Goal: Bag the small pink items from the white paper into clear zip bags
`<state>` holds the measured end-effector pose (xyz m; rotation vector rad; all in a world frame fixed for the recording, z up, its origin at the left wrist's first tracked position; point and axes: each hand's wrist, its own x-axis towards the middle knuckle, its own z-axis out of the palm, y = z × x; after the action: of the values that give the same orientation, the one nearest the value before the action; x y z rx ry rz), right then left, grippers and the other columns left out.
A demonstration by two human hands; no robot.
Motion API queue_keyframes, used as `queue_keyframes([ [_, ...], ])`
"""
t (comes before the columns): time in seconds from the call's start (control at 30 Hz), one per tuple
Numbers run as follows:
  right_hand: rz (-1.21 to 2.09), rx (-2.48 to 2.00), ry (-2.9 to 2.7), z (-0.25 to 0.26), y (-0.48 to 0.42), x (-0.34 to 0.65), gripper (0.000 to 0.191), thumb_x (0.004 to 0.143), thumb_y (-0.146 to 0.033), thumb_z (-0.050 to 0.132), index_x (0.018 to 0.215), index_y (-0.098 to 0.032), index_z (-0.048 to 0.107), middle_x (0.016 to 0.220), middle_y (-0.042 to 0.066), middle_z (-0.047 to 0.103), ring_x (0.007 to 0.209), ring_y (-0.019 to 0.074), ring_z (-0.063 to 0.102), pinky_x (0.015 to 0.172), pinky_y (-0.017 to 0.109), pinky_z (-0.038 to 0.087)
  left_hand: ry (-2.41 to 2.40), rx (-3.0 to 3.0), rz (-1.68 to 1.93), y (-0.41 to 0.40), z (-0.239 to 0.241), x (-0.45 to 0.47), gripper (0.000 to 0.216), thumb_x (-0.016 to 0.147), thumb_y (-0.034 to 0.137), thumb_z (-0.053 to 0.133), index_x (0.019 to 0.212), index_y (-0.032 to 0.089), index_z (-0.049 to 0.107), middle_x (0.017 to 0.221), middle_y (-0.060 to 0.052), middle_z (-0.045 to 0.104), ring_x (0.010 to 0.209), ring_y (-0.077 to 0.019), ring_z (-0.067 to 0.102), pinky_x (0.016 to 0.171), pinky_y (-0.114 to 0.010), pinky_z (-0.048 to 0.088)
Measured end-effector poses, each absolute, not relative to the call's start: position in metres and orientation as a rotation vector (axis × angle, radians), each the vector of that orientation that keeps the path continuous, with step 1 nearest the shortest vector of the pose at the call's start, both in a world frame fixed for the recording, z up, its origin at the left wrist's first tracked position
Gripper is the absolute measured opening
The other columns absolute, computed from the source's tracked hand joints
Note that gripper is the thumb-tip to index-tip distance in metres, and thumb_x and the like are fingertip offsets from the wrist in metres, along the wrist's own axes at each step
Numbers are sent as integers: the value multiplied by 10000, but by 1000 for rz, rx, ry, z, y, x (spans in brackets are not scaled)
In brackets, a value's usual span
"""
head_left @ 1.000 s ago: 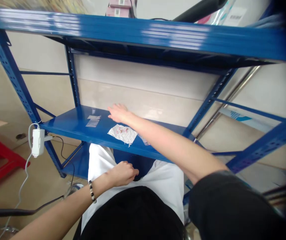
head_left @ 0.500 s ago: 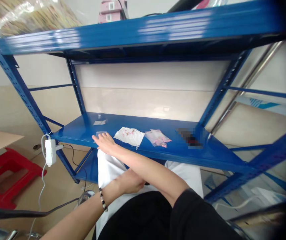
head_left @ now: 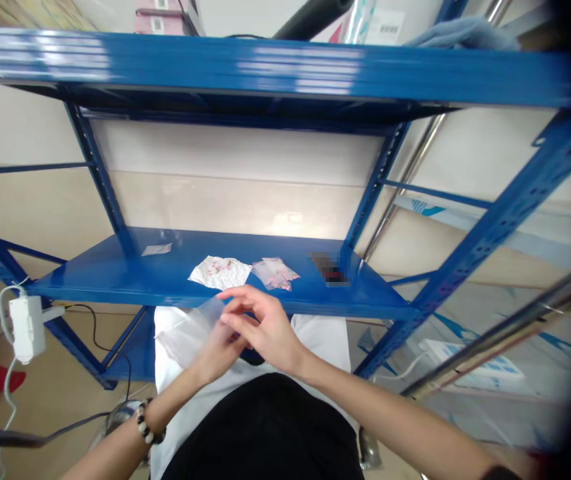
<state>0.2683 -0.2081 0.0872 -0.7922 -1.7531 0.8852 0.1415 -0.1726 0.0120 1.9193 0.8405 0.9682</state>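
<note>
A clear plastic bag (head_left: 191,331), blurred and see-through, hangs over my lap in front of the shelf edge. My left hand (head_left: 221,352) is closed on it from below, its fingers partly hidden. Over it curves my right hand (head_left: 268,327), thumb and fingertips pinching the bag's right edge. Just beyond the hands lies a crumpled white paper (head_left: 200,275) with small pinkish bits (head_left: 220,267) on it. To its right are small clear packets (head_left: 275,273) with pink contents.
The blue shelf (head_left: 130,283) carries a small flat white packet (head_left: 156,249) at left and a pixelated dark object (head_left: 330,269) at right. An upper blue shelf beam (head_left: 175,63) crosses overhead. A white power strip (head_left: 28,327) hangs at the left post.
My right hand has come back from the shelf's front left, and the clear bag there is now between both hands over my lap. The view has swung right.
</note>
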Motion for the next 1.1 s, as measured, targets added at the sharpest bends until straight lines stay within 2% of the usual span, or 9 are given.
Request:
queue_keyframes([
  [0.17,991,-1040,-1111,20,-223,309,318,819,-377,645,1073,-213,547,801,36,646,772,193,635,723,320,515,726,1380,881,-176,7,141,418,925,498,420,949,131,620,740,-80,678,636,-182,639,580,-283,515],
  [0.3,1059,-1079,-979,-13,-202,320,404,758,-391,693,1068,-215,503,769,11,638,636,158,599,605,289,493,708,1277,833,-169,2,142,484,916,556,417,853,118,613,771,-112,680,657,-194,657,576,-285,514],
  [0.57,1071,-1115,-939,-28,-192,328,453,713,-381,734,1050,-217,479,696,-29,621,586,146,605,542,258,486,771,1312,925,-164,-2,136,433,855,543,573,845,112,601,768,-93,670,709,-210,687,609,-284,527],
  [0.83,1024,-1138,-1016,-25,-192,331,463,721,-413,717,1056,-224,459,691,-47,591,522,133,573,470,240,460,751,1382,885,-172,-8,144,371,873,503,565,861,132,579,778,-57,660,678,-195,698,584,-270,526],
  [0.97,961,-1194,-1123,-30,-178,337,444,749,-421,674,1075,-217,454,733,-23,600,594,163,597,510,267,478,794,1492,902,-158,-16,148,344,878,472,550,810,136,569,739,-51,663,642,-177,693,563,-248,507],
  [1.1,537,-1294,-1302,-27,-186,332,402,774,-344,662,1109,-204,490,1000,67,614,907,212,599,759,348,499,929,1597,898,-162,-17,145,267,832,393,608,734,152,543,611,-21,647,599,-179,686,565,-233,489],
])
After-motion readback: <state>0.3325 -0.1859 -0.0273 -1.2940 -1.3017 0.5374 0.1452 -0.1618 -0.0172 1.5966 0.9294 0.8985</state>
